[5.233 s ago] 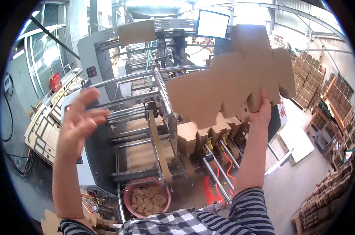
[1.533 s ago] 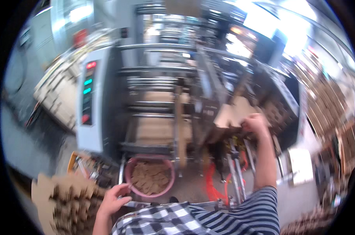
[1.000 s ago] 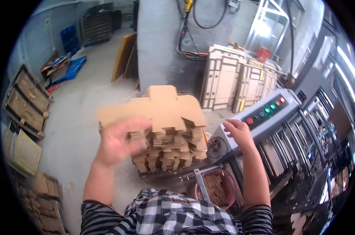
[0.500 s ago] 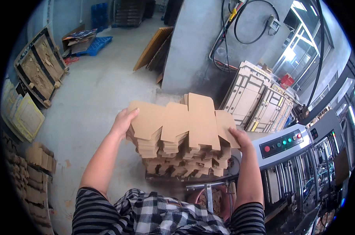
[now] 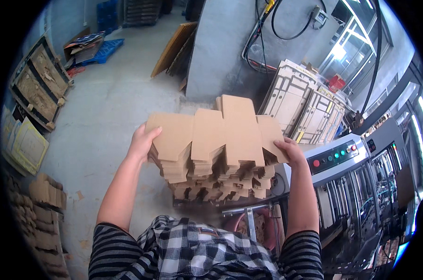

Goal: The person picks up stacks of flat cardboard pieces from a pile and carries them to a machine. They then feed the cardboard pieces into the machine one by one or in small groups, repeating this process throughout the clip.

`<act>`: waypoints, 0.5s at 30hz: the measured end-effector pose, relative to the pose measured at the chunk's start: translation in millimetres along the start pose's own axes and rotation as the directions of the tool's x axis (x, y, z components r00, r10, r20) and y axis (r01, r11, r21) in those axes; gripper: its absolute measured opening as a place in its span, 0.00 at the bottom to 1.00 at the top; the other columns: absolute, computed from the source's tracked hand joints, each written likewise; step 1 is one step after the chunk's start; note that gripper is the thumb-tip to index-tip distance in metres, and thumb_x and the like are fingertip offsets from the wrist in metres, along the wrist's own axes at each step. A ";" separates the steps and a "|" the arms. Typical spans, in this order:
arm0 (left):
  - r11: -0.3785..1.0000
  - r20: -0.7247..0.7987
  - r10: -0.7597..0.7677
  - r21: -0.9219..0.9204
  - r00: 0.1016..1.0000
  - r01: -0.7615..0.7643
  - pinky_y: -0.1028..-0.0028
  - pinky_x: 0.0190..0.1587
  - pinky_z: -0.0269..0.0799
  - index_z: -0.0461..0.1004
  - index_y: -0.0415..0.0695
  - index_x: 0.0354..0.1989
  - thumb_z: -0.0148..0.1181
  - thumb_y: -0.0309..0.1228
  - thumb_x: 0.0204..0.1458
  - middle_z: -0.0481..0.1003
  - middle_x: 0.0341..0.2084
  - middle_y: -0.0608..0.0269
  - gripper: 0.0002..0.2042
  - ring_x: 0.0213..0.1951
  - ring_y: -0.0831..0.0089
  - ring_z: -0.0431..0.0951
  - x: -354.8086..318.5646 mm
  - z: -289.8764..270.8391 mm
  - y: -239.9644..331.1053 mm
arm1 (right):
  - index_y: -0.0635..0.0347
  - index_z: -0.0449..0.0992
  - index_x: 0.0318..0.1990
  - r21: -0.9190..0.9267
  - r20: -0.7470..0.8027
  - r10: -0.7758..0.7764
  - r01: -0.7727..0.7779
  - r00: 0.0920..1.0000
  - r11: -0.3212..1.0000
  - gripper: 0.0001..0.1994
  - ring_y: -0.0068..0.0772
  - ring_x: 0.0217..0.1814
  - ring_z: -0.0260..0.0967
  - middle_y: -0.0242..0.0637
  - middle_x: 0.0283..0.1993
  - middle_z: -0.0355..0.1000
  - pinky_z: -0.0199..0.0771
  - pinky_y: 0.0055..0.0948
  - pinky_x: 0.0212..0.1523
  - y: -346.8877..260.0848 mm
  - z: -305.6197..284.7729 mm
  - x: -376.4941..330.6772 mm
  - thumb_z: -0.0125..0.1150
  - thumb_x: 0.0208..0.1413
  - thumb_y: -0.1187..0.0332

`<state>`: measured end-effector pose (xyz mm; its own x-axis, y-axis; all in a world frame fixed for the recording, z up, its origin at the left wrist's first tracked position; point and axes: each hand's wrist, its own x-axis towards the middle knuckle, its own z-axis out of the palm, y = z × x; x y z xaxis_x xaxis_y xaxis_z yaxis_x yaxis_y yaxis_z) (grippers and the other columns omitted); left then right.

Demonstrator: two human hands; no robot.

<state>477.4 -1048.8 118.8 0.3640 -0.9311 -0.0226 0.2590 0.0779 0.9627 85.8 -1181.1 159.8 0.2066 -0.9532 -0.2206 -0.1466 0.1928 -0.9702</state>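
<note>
Left hand and right hand are clamped on opposite ends of a bundle of flat cardboard box blanks, held at chest height above a taller stack of blanks. Below the stack, a pink tub holds cardboard scraps. To the right, a grey control panel with coloured buttons. Printed sheets lean behind it.
</note>
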 end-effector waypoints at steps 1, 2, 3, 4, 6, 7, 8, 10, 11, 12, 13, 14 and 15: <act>1.000 -0.010 0.000 0.019 1.000 0.000 0.74 0.38 0.65 0.63 0.35 0.39 0.52 0.29 0.44 0.69 0.34 0.59 0.15 0.35 0.73 0.69 1.9 -2.8 -4.2 | 0.71 0.66 0.40 -0.005 -0.001 0.012 -0.012 1.000 1.000 0.18 0.31 0.33 0.67 0.42 0.34 0.68 0.67 0.26 0.34 5.4 -0.2 2.5 0.57 0.40 0.70; 1.000 -0.004 0.007 0.022 1.000 -0.007 0.74 0.38 0.65 0.63 0.35 0.39 0.52 0.29 0.44 0.69 0.33 0.59 0.15 0.34 0.73 0.69 3.6 -2.1 -4.7 | 0.71 0.66 0.40 -0.014 -0.020 0.023 -0.023 1.000 1.000 0.18 0.31 0.33 0.67 0.42 0.35 0.68 0.67 0.26 0.34 12.9 -2.4 7.0 0.57 0.40 0.70; 1.000 0.003 0.015 0.024 1.000 -0.015 0.74 0.38 0.65 0.63 0.35 0.39 0.52 0.29 0.43 0.69 0.33 0.59 0.15 0.34 0.73 0.69 5.1 -1.3 -5.3 | 0.71 0.66 0.40 0.005 -0.025 0.020 -0.020 0.999 1.000 0.19 0.32 0.33 0.67 0.42 0.35 0.68 0.67 0.26 0.34 17.6 -6.0 11.2 0.58 0.39 0.70; 1.000 0.018 0.028 0.011 0.999 -0.029 0.74 0.38 0.65 0.63 0.35 0.39 0.52 0.29 0.43 0.69 0.33 0.59 0.15 0.34 0.73 0.69 4.2 0.2 -2.5 | 0.71 0.66 0.40 0.025 -0.031 0.018 -0.017 0.999 1.000 0.19 0.32 0.34 0.67 0.42 0.35 0.68 0.67 0.27 0.34 22.2 -9.7 14.9 0.58 0.39 0.70; 0.999 0.017 0.048 0.010 0.999 -0.048 0.74 0.37 0.66 0.63 0.35 0.39 0.52 0.28 0.43 0.69 0.32 0.59 0.15 0.33 0.73 0.70 3.4 0.1 -2.4 | 0.71 0.66 0.40 0.028 -0.055 0.046 -0.045 0.997 0.999 0.20 0.33 0.34 0.67 0.42 0.35 0.68 0.67 0.28 0.35 24.7 -12.3 20.7 0.59 0.38 0.68; 0.998 0.007 0.056 0.021 0.998 -0.056 0.74 0.36 0.66 0.63 0.35 0.39 0.52 0.28 0.43 0.69 0.32 0.59 0.15 0.33 0.73 0.70 4.6 0.4 -3.3 | 0.70 0.66 0.40 0.020 -0.063 0.079 -0.078 0.995 0.997 0.20 0.33 0.34 0.67 0.42 0.36 0.68 0.66 0.28 0.36 23.8 -14.6 22.4 0.59 0.38 0.68; 0.998 -0.009 0.059 0.022 0.998 -0.058 0.74 0.36 0.66 0.63 0.35 0.39 0.52 0.28 0.42 0.69 0.32 0.59 0.15 0.32 0.73 0.70 4.7 0.1 -2.7 | 0.70 0.67 0.40 0.011 -0.066 0.113 -0.112 0.991 0.994 0.20 0.33 0.35 0.67 0.42 0.36 0.68 0.66 0.28 0.36 19.1 -10.7 22.4 0.59 0.38 0.67; 0.998 -0.043 0.059 0.014 0.997 -0.058 0.75 0.35 0.66 0.64 0.35 0.37 0.52 0.27 0.42 0.69 0.31 0.59 0.14 0.32 0.74 0.70 3.8 0.1 2.0 | 0.69 0.67 0.39 0.030 -0.047 0.183 -0.181 0.982 0.983 0.20 0.33 0.35 0.67 0.43 0.36 0.68 0.66 0.29 0.37 7.5 -3.0 18.7 0.59 0.38 0.66; 0.998 -0.049 0.062 0.002 0.997 -0.062 0.75 0.34 0.66 0.65 0.35 0.37 0.53 0.26 0.41 0.69 0.30 0.59 0.13 0.31 0.74 0.70 2.4 2.0 6.4 | 0.68 0.67 0.39 0.052 -0.043 0.217 -0.214 0.975 0.975 0.20 0.33 0.35 0.67 0.43 0.36 0.68 0.66 0.29 0.37 3.2 -1.2 16.5 0.59 0.38 0.65; 0.998 -0.055 0.065 -0.011 0.996 -0.066 0.75 0.34 0.66 0.65 0.34 0.36 0.53 0.26 0.41 0.69 0.30 0.59 0.13 0.31 0.74 0.70 1.0 4.3 10.8 | 0.67 0.67 0.39 0.096 -0.040 0.248 -0.243 0.968 0.965 0.19 0.33 0.35 0.67 0.43 0.36 0.68 0.66 0.29 0.37 1.3 -0.9 16.4 0.59 0.39 0.65; 0.997 -0.056 0.076 -0.025 0.996 -0.078 0.75 0.34 0.66 0.65 0.35 0.36 0.53 0.26 0.41 0.69 0.30 0.59 0.13 0.31 0.74 0.70 -1.1 7.7 15.6 | 0.67 0.67 0.38 0.109 -0.041 0.271 -0.265 0.962 0.958 0.19 0.34 0.35 0.67 0.43 0.36 0.68 0.66 0.29 0.37 0.1 -1.0 16.4 0.59 0.39 0.65; 0.995 -0.051 0.094 -0.031 0.994 -0.095 0.75 0.34 0.66 0.65 0.35 0.36 0.53 0.25 0.40 0.69 0.30 0.60 0.13 0.31 0.74 0.70 -1.4 7.8 18.5 | 0.67 0.67 0.38 0.121 -0.039 0.293 -0.287 0.955 0.950 0.19 0.34 0.35 0.67 0.44 0.36 0.68 0.66 0.29 0.37 -1.2 0.5 16.9 0.58 0.38 0.65; 0.993 -0.045 0.111 -0.036 0.993 -0.113 0.76 0.34 0.66 0.65 0.35 0.36 0.53 0.25 0.40 0.69 0.30 0.60 0.13 0.31 0.74 0.70 -1.6 7.8 21.1 | 0.67 0.67 0.38 0.135 -0.037 0.316 -0.308 0.948 0.942 0.19 0.34 0.35 0.67 0.44 0.36 0.68 0.66 0.30 0.37 -1.9 2.0 17.2 0.58 0.38 0.65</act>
<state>475.3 -1048.5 141.3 0.4301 -0.8999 0.0726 0.2487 0.1954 0.9487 91.6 -1197.5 157.7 0.1143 -0.8515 -0.5118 -0.0714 0.5068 -0.8591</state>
